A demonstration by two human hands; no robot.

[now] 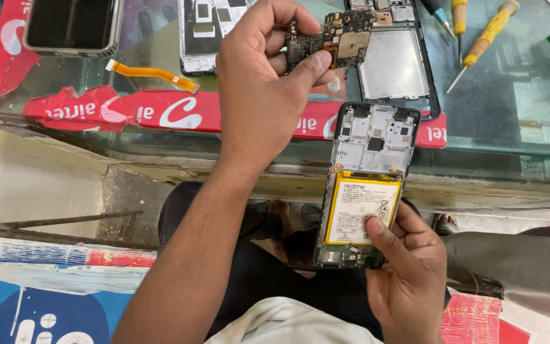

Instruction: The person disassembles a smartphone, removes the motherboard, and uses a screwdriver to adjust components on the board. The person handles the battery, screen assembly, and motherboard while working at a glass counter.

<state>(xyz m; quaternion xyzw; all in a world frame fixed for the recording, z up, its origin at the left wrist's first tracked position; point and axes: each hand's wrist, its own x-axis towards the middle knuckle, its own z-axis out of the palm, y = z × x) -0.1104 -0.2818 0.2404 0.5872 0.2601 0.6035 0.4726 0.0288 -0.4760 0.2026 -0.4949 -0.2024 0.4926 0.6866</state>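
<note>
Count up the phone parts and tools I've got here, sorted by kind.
Opened phones with back off: 3 (one in right hand, phone)
Intact phone, screen up: 1
Loose circuit board: 1, in left hand
Orange flex cable: 1
Screwdrivers: at least 4
Total: 10

The opened phone (365, 185) stands nearly upright, tilted a little to the right, its back cover off. Its upper half shows a bare pale metal frame with a few small dark chips; below that sits a yellow-edged battery with a white label, and a strip of green board runs along the bottom end. The circuit board (338, 39) is out of the phone (held up above it, well apart), dark, irregular in outline, with brassy shield plates and tiny components
</note>
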